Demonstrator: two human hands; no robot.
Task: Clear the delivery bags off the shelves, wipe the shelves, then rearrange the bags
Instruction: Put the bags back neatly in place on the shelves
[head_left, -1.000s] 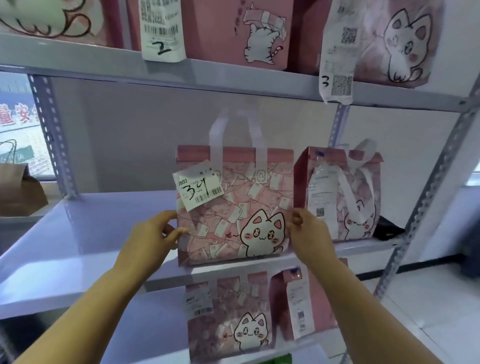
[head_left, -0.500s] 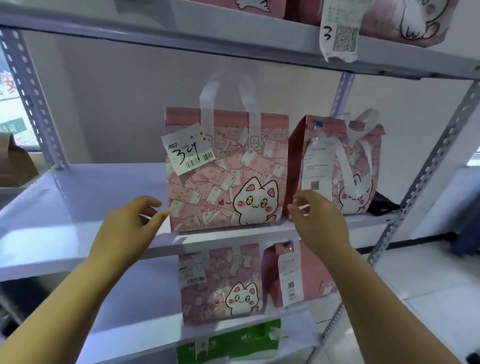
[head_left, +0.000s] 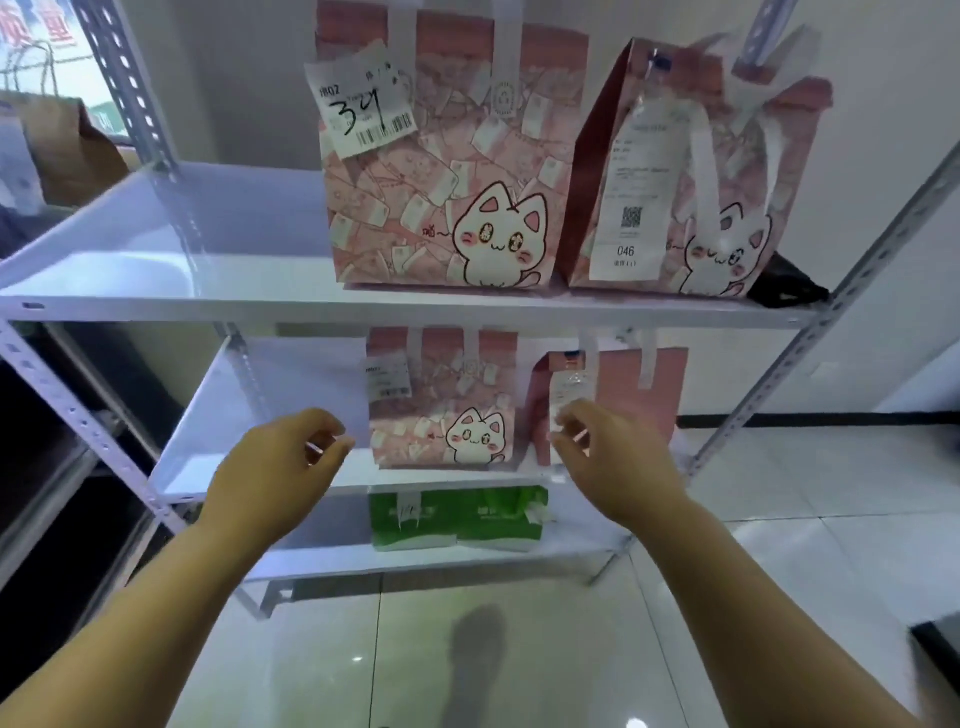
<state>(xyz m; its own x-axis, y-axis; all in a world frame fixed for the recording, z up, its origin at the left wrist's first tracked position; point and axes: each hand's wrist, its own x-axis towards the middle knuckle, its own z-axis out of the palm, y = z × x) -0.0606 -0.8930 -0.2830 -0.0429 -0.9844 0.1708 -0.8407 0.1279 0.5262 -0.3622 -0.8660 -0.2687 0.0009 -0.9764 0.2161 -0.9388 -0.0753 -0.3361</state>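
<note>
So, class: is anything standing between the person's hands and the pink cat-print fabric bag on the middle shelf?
Nothing visible does. The left hand and right hand hover in front of the pink cat-print fabric bag, one toward each side, both empty. The plain pink bag stands to its right, not in front.

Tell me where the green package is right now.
In the head view, the green package sits on the lowest shelf, centre frame, directly beneath the pink cat bag on the shelf above.
</note>
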